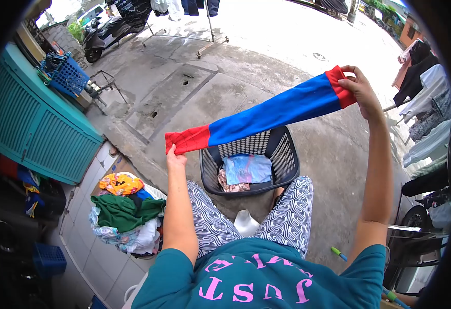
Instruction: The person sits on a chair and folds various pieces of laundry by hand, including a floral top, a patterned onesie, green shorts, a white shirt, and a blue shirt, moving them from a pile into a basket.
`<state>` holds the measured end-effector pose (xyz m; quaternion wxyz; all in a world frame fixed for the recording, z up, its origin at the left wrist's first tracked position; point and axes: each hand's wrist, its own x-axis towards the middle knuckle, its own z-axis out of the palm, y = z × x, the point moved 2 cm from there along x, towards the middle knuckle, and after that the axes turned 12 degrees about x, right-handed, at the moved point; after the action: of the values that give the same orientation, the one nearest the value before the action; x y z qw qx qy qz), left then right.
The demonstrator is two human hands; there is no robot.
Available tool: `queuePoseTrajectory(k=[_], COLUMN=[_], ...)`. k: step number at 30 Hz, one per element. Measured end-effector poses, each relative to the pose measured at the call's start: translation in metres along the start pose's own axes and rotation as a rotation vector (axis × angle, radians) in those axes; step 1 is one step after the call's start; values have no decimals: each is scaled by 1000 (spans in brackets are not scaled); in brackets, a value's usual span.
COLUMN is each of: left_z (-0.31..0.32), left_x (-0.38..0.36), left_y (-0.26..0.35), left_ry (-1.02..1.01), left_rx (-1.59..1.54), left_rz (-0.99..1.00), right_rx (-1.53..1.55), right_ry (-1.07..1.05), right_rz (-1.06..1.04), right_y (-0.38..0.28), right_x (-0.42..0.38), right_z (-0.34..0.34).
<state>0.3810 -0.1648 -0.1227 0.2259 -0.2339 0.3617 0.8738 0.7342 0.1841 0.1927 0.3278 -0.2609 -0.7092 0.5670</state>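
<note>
A long blue garment with red ends, which looks like a pair of child's pants folded lengthwise (266, 110), is stretched between my hands. My left hand (176, 157) pinches the lower red end, which has dark web-like lines. Higher up and farther right, my right hand (360, 92) grips the plain red band at the other end. Below the pants stands a dark grey laundry basket (291, 165) in front of my knees. Inside it lie a folded light-blue cloth (247, 169) and a pinkish patterned cloth (228, 180). The pants cover part of the basket's far rim.
A heap of crumpled clothes (127, 211) sits on the tiled ledge (94, 252) at my left. Teal louvred doors (35, 118) and a blue basket (69, 75) stand beyond it. Clothes hang along the right (428, 103). A scooter (115, 31) is parked at the back.
</note>
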Motion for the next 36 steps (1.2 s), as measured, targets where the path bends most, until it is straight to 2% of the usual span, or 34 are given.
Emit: queuePoseTrajectory(k=[2,4,6,8,9,11,13,14,15,16,17,18,20,21,22,23,24,26,28,29,31,32,36], left_z=[-4,0,6,17,26,48,75,77,81,84,84,91,78,74,71,68,69,67,66,58,39,23,-27], left_x=[-2,-9,-19,-28,-37,-66,-108,-110,-122,-135,-143,-169,-168,-167,-165,-162,-159,-148,-142,-130,-119,-110,-123], left_y=[30,48,59,51,42,16,-19,-40,-60,-78,-97,-101,-129,-130,-132,-132,-130,-126,-102,-93,-65,-49,15], left_ry=[54,21,-115,-120,-161,-239,-282,-326,-309,-357,-475,-532,-669,-673,-764,-852,-852,-1005,-854,-792,-633,-613,-322], left_rx=[13,42,70,79,149,297,338,419,546,699,876,1258,1629,1632,1683,1729,1731,1165,1326,1347,1252,1204,1676], left_rz=[2,37,41,60,201,479,542,550,577,630,716,702,1266,1251,1149,1047,1037,389,610,757,572,582,723], right_rx=[107,162,180,218,293,230,278,488,569,459,607,752,640,660,656,588,520,336,88,92,85,80,126], right_ry=[54,69,50,-91,-113,-174,-196,-239,-255,-198,-159,-116,-67,-38,-34,2,36,80,147,135,164,192,209], right_rz=[109,183,258,257,289,240,268,474,449,304,379,448,328,346,356,326,298,222,147,178,214,244,294], right_y=[62,116,153,184,181,197,194,179,189,184,182,185,197,205,212,218,227,248,272,280,294,304,339], right_x=[-6,-18,-30,-37,-45,-48,-56,-63,-62,-62,-63,-61,-59,-59,-61,-62,-63,-62,-57,-58,-61,-61,-62], right_z=[-1,14,40,76,100,141,181,197,214,226,235,240,240,237,233,230,226,218,209,206,205,205,216])
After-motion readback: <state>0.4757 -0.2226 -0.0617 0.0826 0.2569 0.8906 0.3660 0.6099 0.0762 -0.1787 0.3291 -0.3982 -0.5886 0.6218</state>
